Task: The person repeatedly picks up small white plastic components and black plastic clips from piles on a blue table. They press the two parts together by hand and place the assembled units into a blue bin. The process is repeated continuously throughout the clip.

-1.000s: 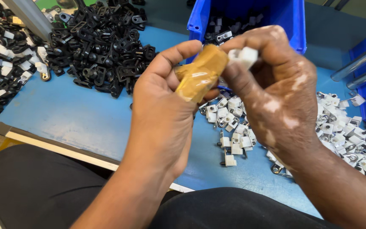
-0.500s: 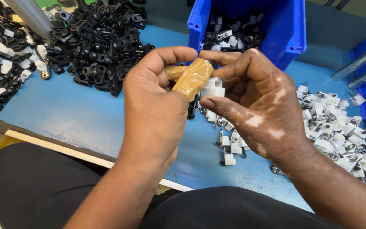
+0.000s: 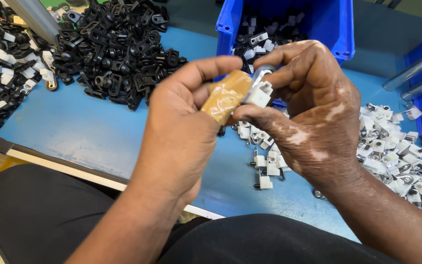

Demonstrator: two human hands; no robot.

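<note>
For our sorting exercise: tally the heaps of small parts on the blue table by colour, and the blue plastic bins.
Heaps of black plastic clips: 1
Heaps of mixed black-and-white parts: 1
Heaps of white plastic parts: 1
Blue plastic bins: 2
Total: 5

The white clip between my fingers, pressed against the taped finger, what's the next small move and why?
Probably push the white clip firmly onto its metal piece against the tape-wrapped finger. The right hand pinches the clip between thumb and fingers, the left hand braces it, and the parts look only partly joined, though fingers hide the joint.
</note>
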